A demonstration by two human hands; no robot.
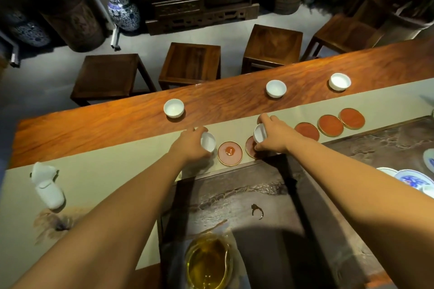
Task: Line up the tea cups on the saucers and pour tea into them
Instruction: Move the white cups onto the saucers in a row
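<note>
My left hand [191, 144] grips a white tea cup [208, 141], tilted, just left of a round red saucer [230, 153] on the beige runner. My right hand [273, 135] holds a second white cup [260, 133] tilted over another saucer [250, 146], which it partly hides. Three more red saucers [307, 130] [330, 125] [351, 118] lie in a row to the right. Three empty white cups [173, 108] [276, 88] [339, 81] stand on the bare wood further back. A glass pitcher of amber tea [208, 263] sits on the dark tea tray near me.
The dark carved tea tray [328, 183] fills the near right. Blue-and-white porcelain dishes [413, 179] sit at its right edge. A white tissue holder [48, 189] stands on the runner at left. Wooden stools [191, 63] line the table's far side.
</note>
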